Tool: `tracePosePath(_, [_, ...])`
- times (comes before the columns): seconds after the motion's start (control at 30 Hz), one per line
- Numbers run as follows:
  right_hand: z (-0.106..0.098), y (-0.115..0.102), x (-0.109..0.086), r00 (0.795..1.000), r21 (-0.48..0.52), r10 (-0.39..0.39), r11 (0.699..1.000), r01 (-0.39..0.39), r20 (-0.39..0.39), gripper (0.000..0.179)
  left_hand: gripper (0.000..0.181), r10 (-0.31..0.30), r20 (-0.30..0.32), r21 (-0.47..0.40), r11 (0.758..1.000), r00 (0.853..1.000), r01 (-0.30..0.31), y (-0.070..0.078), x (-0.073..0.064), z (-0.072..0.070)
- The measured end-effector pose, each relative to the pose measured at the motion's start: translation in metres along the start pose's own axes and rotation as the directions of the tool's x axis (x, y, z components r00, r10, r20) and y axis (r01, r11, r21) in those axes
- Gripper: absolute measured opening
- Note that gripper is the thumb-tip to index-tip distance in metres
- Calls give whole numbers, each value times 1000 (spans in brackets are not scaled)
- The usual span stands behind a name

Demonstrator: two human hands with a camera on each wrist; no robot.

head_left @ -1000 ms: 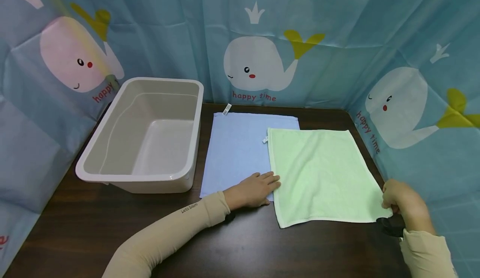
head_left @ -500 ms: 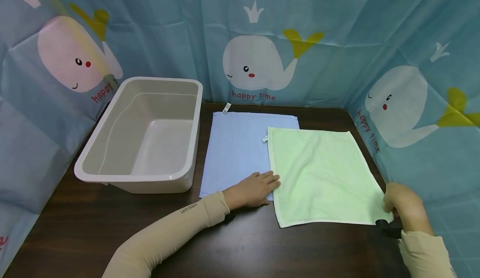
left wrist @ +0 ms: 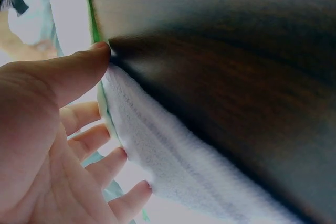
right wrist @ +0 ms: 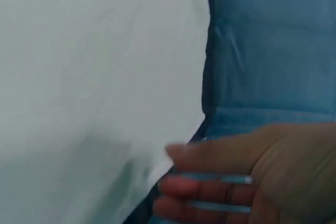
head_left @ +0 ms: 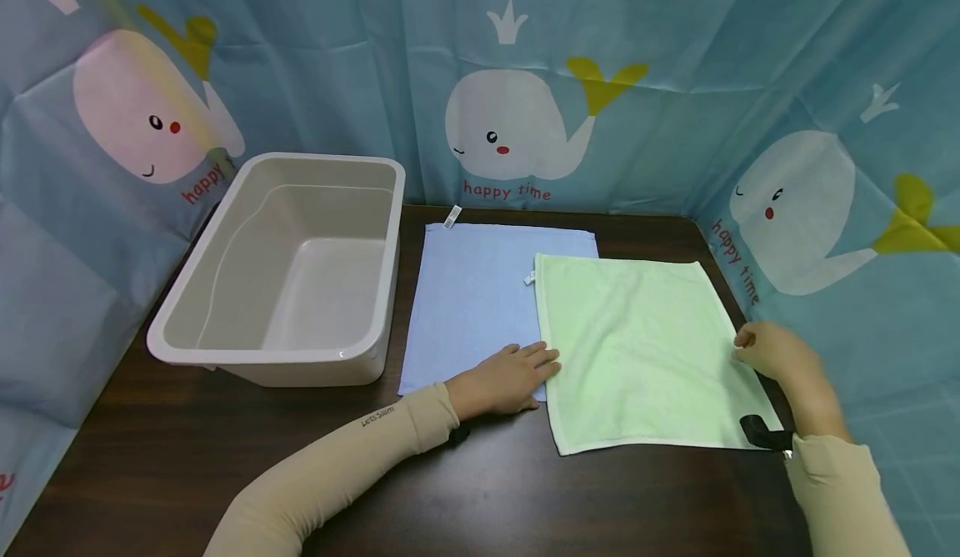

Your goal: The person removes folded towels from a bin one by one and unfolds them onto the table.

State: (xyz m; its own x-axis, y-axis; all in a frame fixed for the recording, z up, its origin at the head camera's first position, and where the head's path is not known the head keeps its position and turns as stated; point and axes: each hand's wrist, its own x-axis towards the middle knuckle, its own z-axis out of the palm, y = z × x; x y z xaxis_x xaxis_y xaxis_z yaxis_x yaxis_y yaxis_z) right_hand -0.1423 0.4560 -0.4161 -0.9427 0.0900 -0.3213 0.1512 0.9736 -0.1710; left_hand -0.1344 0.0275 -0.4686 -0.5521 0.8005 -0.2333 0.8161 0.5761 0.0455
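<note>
A pale green towel [head_left: 652,348] lies spread out, its left part overlapping a light blue towel [head_left: 480,307]. My left hand [head_left: 506,379] rests palm down at the green towel's left edge, fingers extended and thumb spread away. The left wrist view has the fingertips [left wrist: 118,156] along that edge. Over the green towel's right edge is my right hand [head_left: 780,361], thumb and fingers slightly bent. Seen from the right wrist, the thumb [right wrist: 210,156] stands apart from the fingers at the towel's border, with nothing between them.
A deep white plastic tub [head_left: 277,357] stands left of the towels on the dark wooden table [head_left: 480,499]. Blue curtains [head_left: 675,23] with whale prints enclose the back and both sides. Small white tags stick out from both towels.
My right hand has left the green towel's near right corner and moved up and away along its right edge. The left hand has stayed in place, and the towels lie nearly as before.
</note>
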Motion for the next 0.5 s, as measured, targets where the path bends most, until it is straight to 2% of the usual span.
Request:
tracePosePath(0.1, [-1, -11, 28, 992, 63, -121, 990, 123, -24, 27, 67, -1, -1, 0, 1000, 1000, 1, 0, -1, 0])
tracePosePath(0.17, [0, -16, 48, 987, 106, -153, 982, 157, -47, 30, 67, -1, -4, 3, 1000, 1000, 1, 0, -1, 0])
tracePosePath(0.37, [-6, -31, 98, 984, 194, -139, 968, 158, -109, 38, 67, -2, -9, 7, 1000, 1000, 2, 1, -2, -1])
tracePosePath(0.5, [-8, -34, 118, 986, 171, -97, 978, 120, -133, 42, 67, 1, -15, 7, 1000, 1000, -1, 2, -2, -1])
